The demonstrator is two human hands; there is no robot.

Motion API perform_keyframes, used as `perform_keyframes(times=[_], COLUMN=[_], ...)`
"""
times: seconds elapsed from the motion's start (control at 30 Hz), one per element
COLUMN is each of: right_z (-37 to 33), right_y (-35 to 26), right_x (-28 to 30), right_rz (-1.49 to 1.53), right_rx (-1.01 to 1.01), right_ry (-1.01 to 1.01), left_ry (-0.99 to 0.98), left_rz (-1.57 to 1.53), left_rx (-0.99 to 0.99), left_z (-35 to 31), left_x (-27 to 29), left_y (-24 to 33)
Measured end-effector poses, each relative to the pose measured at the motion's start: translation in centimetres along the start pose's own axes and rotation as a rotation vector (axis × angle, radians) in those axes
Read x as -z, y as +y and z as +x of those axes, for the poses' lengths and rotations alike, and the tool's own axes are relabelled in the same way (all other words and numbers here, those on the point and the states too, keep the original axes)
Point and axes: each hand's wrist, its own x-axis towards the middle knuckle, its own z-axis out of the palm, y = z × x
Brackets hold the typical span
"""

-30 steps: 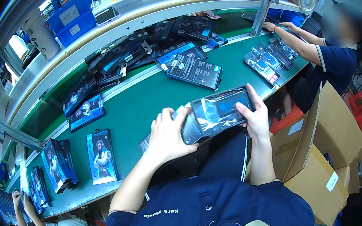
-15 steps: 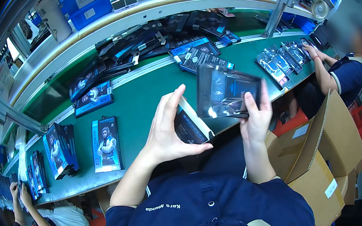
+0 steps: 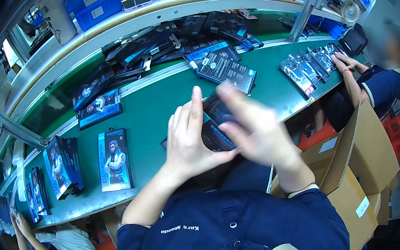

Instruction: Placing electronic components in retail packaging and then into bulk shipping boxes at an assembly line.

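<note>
A dark slim box [image 3: 215, 137] with blue print is held up in front of me. My left hand [image 3: 181, 137] grips its left side, thumb below and fingers above. Across the box's right side lies my right hand [image 3: 263, 129], smeared by motion, with index finger and thumb against it. Between those fingers a dark glossy surface [image 3: 217, 109] shows; whether it is the plastic tray going into the box or the box itself, I cannot tell. Left of my hands a printed box [image 3: 114, 160] with a figure on its front rests on the green table [image 3: 158, 107].
Several boxes [image 3: 63, 167] stand at the left. A pile of boxes [image 3: 150, 48] fills the back under the shelf [image 3: 185, 2]. Clear plastic trays [image 3: 298, 73] lie at right near a co-worker's hands [image 3: 345, 63]. An open carton [image 3: 351, 176] stands right of me; another person's hands [image 3: 21, 224] are at far left.
My right hand has swung left to the box; the clear plastic tray it held no longer shows apart from it. My left hand keeps its hold. The co-worker's hands at right shifted slightly.
</note>
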Motion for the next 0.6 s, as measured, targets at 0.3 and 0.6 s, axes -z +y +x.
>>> perform_keyframes(times=[0.3,0.6], right_z=[0.4,-0.9], right_y=[0.1,0.3], right_x=[-3.4,-9.2], right_rz=[0.956,0.308], right_rx=[-0.292,0.05], right_ry=[0.049,0.539], left_ry=[0.449,0.46], left_rz=[-0.294,-0.992], left_rx=[0.242,0.448], left_z=[-4.8,-1.2], left_x=[-3.4,0.8], left_y=[-1.6,0.2])
